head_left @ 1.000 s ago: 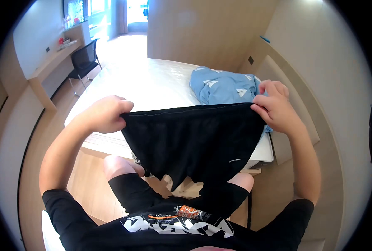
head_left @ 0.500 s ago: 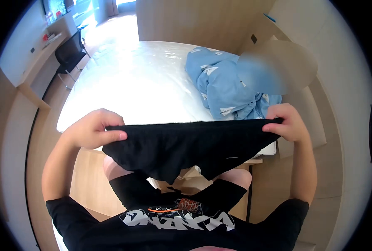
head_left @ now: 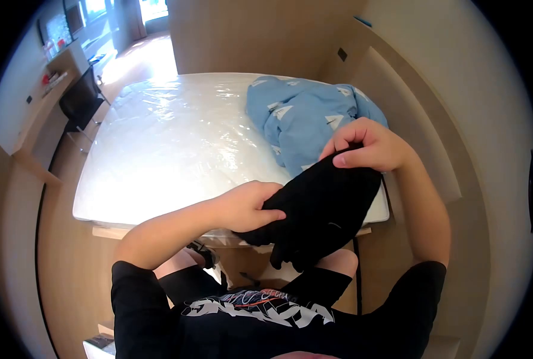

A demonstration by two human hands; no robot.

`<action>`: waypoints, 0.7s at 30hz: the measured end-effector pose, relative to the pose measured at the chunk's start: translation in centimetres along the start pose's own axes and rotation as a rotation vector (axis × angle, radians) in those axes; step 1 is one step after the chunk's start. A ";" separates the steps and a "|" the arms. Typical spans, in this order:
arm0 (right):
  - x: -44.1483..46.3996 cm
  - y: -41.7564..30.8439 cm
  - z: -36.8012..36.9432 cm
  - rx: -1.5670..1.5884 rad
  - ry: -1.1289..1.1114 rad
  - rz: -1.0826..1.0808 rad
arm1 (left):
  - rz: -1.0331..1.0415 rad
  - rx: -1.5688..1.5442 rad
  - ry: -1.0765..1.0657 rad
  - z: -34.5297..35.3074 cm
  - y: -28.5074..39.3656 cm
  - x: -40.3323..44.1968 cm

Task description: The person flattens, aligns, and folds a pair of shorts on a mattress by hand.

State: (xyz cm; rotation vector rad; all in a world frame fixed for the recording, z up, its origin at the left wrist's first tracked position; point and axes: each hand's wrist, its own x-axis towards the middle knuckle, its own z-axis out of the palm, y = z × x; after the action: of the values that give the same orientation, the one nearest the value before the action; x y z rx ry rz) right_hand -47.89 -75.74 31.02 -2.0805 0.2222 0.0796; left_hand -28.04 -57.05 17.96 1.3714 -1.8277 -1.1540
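Black shorts [head_left: 320,209] hang slantwise between my hands in front of my lap, bunched and partly folded, with a small light mark low on the cloth. My left hand [head_left: 250,205] is closed on their lower left edge, thumb on top. Higher up and to the right, my right hand [head_left: 367,145] pinches the upper edge between thumb and fingers. The cloth hides part of what each hand's fingers grip.
Ahead lies a mattress [head_left: 164,149] in clear plastic, with a crumpled blue blanket [head_left: 302,113] at its right. A black chair [head_left: 84,105] stands by the desk at the left. A padded headboard [head_left: 410,119] runs along the right wall.
The shorts were stretched level between both hands; now they slant and are gathered. My left hand has moved right and slightly down, and my right hand left and slightly up.
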 end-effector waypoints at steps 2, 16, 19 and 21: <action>-1.3 0.1 -0.8 -0.308 0.070 0.122 | -0.029 -0.078 -0.062 -0.3 0.0 0.1; -5.6 3.7 -0.1 0.038 0.593 0.006 | -0.085 0.132 0.181 -0.4 2.0 -1.4; -6.1 3.3 -0.4 0.076 0.484 -0.007 | -0.050 0.072 0.065 -1.1 2.7 -2.2; -6.1 3.2 -1.0 0.065 0.507 -0.036 | -0.036 0.176 -0.001 -2.0 2.3 -3.2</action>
State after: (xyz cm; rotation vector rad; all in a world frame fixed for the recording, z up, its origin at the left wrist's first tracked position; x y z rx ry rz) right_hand -54.55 -77.45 29.68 -2.0075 0.4856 -0.4759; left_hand -26.45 -54.39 21.11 1.5071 -1.9508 -1.0313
